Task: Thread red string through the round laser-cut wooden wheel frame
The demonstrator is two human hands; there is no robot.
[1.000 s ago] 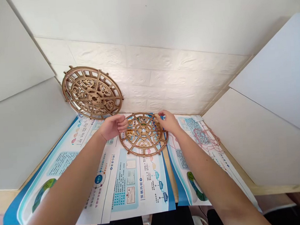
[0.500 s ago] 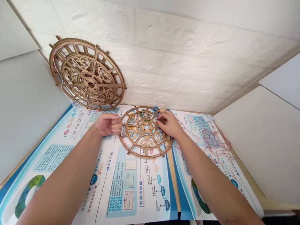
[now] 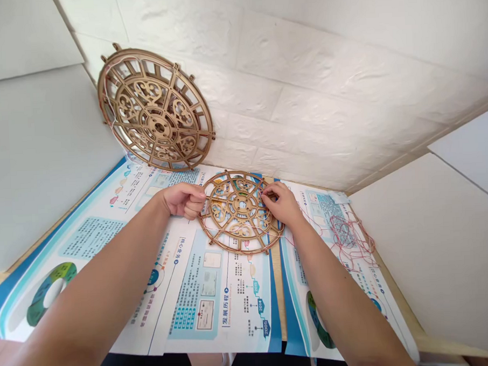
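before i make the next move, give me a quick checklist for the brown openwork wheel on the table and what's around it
1. Brown openwork wheel lying on the blue-and-white printed sheets: ok
2. Bare left hand curled beside the wheel's left rim: ok; grip on it: cannot tell
3. Bare right hand at the wheel's right side: ok; wire between its fingertips: cannot tell
4. Thin reddish wire untangled: not ok, heaped in loops at the right
5. Upright brown round openwork piece apart from both hands: ok

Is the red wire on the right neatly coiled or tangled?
Tangled: the red wire lies in loose, crossing loops on the printed sheet, right of the right hand.
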